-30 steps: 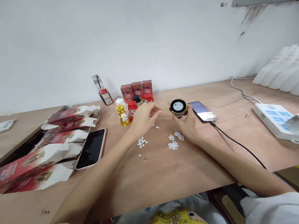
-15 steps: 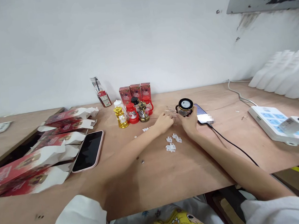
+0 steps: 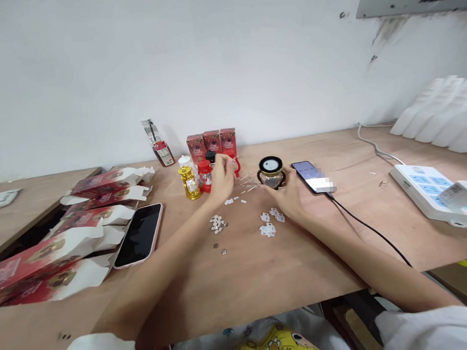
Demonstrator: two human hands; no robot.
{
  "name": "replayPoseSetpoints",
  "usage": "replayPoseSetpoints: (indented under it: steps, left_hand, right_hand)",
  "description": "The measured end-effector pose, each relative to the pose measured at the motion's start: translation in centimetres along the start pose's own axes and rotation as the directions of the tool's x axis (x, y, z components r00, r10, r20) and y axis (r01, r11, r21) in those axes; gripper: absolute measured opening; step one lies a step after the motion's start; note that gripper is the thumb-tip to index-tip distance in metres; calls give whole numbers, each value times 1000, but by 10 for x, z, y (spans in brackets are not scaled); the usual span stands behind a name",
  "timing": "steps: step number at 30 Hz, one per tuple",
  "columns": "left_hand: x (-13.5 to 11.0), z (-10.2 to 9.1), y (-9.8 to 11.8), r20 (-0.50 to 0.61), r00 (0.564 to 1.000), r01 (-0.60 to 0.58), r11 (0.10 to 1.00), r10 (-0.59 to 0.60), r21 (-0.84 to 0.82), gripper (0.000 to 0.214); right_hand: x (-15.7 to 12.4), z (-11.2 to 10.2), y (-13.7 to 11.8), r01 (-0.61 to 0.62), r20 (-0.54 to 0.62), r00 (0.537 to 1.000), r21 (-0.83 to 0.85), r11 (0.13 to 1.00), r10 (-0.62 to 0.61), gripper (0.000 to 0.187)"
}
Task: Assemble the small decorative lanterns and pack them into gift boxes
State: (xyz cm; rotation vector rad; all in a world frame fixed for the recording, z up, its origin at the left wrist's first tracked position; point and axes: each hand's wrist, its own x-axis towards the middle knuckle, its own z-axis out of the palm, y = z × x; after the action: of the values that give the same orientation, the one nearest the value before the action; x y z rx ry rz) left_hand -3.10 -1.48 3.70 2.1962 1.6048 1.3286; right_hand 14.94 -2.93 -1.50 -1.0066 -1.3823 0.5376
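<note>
My right hand (image 3: 285,197) is closed around a small dark lantern (image 3: 272,182), tipped so its round black base with a white disc faces me. My left hand (image 3: 222,180) has its fingers pinched together in front of the lantern group; what they hold, if anything, I cannot make out. Beside it stand a red lantern (image 3: 205,171), a gold lantern (image 3: 190,184) and a white lantern (image 3: 184,161). Thin, clear, wire-like pieces (image 3: 248,183) lie between my hands. Nearer me are small white plastic pieces (image 3: 267,229) and a cluster of small round discs (image 3: 217,223).
Red printed boxes (image 3: 212,142) stand by the wall, near a leaning pouch (image 3: 162,150). Flattened red cartons (image 3: 50,252) and a dark-screened phone (image 3: 139,236) lie at left. At right are a cabled phone (image 3: 306,172), a power strip (image 3: 421,180) and white foam-like sleeves (image 3: 441,112).
My left hand has moved left and up toward the lantern group, uncovering the round discs. My right hand has shifted left with the dark lantern, away from the cabled phone.
</note>
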Motion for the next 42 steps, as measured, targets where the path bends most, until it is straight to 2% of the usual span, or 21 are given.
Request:
replayPoseSetpoints:
  steps: [2, 4, 6, 8, 11, 15, 17, 19, 22, 24, 26, 29, 31, 33, 34, 36, 39, 42]
  left_hand:
    - [5, -11, -3, -60, 992, 96, 961, -115, -261, 11]
    - [8, -18, -5, -64, 971, 158, 821, -230, -548, 10]
    - [10, -20, -4, -41, 954, 183, 688, -295, -702, 11]
    - [9, -21, -1, -16, 941, 210, 618, -339, -757, 11]
    - [8, -26, 7, 28, 926, 258, 576, -377, -775, 8]
    - [7, -50, 20, 78, 915, 307, 558, -396, -771, 9]
    - [6, -67, 28, 69, 927, 290, 586, -370, -757, 10]
    - [4, -84, 35, 29, 950, 236, 656, -310, -717, 16]
    - [0, -105, 46, -18, 984, 131, 794, -176, -593, 25]
    - [-4, -115, 52, -7, 996, 73, 876, -87, -477, 26]
    - [-9, -122, 59, 3, 1000, 12, 946, -12, -325, 25]
    - [-15, -126, 68, 7, 996, -91, 992, 92, -82, 27]
    - [-18, -124, 72, 32, 991, -127, 992, 126, 19, 30]
    - [-19, -121, 74, 63, 990, -127, 990, 123, 54, 33]
    - [-20, -120, 75, 86, 990, -114, 992, 108, 56, 35]
    - [-21, -117, 76, 140, 987, -82, 996, 75, 45, 36]
    - [-21, -112, 75, 203, 978, -47, 999, 42, 21, 37]
    - [-20, -104, 73, 186, 982, -13, 999, 19, -35, 36]
  right_hand:
    - [-2, 2, -1, -44, 53, 998, 18, 999, 43, 65]
    - [-5, 4, -2, -91, 94, 992, 11, 996, 89, 64]
    - [-7, 5, -4, -125, 105, 987, 18, 992, 123, 61]
    - [-8, 5, -6, -160, 94, 983, 56, 985, 155, 55]
    - [-6, 6, -12, -213, 73, 977, 177, 961, 203, 49]
    - [-4, 7, -22, -167, 18, 985, 332, 928, 171, 51]
    - [-9, 7, -30, -147, 53, 989, 363, 920, 137, 46]
    - [-20, 8, -39, -162, 185, 978, 366, 917, 99, 37]
    - [-43, 11, -52, -148, 429, 903, 301, 942, 4, 30]
    - [-58, 12, -59, -66, 548, 834, 223, 973, -69, 28]
    - [-67, 13, -63, 46, 609, 782, 154, 987, -132, 28]
    - [-73, 13, -61, 134, 651, 742, 89, 987, -159, 41]
    - [-74, 14, -58, 129, 688, 714, 52, 990, -129, 58]
    - [-74, 15, -54, 88, 721, 688, 25, 996, -78, 67]
    - [-74, 16, -54, 63, 724, 688, 16, 998, -55, 65]
    - [-75, 16, -54, 30, 692, 721, 19, 999, -34, 54]
    - [-73, 14, -58, -15, 572, 820, 60, 998, -22, 39]
    - [-68, 11, -59, -133, 414, 908, 139, 981, 65, 37]
